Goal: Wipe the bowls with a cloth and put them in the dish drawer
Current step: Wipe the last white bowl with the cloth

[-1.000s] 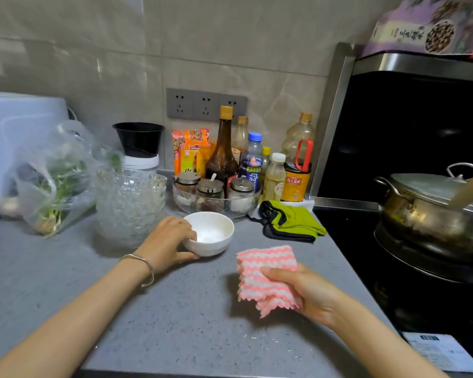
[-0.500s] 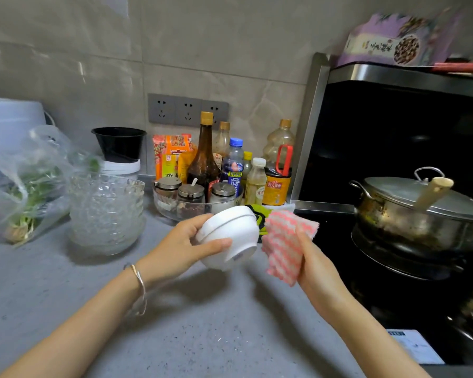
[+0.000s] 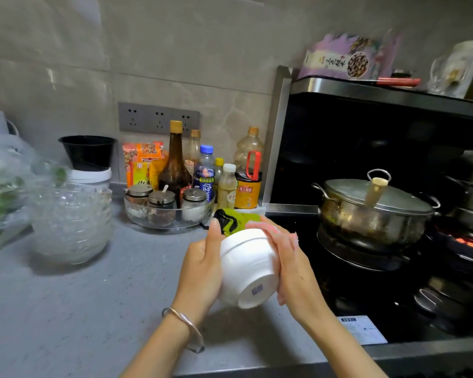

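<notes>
Grey marbled wall tiles (image 3: 175,50) back a speckled grey desk (image 3: 79,309); triple socket panel (image 3: 159,118) mid-wall, dark steel-framed cooker alcove (image 3: 366,137) right.

One white bowl (image 3: 246,266), one pink cloth (image 3: 292,236) (mostly hidden), three jars (image 3: 161,204), three sockets (image 3: 159,118)
</notes>
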The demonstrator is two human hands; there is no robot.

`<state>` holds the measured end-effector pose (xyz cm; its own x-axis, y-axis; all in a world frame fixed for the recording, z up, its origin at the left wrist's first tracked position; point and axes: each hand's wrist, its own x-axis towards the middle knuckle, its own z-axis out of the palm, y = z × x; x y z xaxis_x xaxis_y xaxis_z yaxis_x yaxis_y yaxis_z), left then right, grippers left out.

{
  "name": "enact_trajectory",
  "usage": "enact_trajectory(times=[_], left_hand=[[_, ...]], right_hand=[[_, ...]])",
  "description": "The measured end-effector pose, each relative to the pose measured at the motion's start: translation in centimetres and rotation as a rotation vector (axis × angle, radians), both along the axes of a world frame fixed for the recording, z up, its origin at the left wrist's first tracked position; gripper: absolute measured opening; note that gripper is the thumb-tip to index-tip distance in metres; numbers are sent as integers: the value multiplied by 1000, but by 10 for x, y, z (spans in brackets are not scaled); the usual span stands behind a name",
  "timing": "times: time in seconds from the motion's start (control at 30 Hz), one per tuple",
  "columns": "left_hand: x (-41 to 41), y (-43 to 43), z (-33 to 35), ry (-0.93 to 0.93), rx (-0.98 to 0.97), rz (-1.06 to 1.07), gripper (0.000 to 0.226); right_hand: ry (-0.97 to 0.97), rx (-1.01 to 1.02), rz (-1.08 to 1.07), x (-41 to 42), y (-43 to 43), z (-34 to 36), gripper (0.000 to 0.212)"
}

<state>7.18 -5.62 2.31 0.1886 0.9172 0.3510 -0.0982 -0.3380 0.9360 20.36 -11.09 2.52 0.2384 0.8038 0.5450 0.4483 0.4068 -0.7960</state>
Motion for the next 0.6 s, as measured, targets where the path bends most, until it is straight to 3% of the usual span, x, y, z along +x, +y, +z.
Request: enact_trajectory(times=[0.1, 0.27, 0.37, 0.5, 0.6], left_hand=[[8, -8, -2, -33, -7, 66, 80], [17, -15, -5, -22, 11, 162, 81], [18, -21, -6, -15, 14, 210, 78], [15, -30, -4, -26, 11, 238, 78], [15, -27, -2, -34, 17, 252, 80]], right_hand=[[121, 6, 31, -7, -6, -3, 72], [-512, 309, -232, -32, -9, -17, 53], [-402, 289, -190, -23, -6, -15, 52], [42, 116, -43, -14, -8, -11, 43], [-160, 204, -136, -27, -16, -8, 44]])
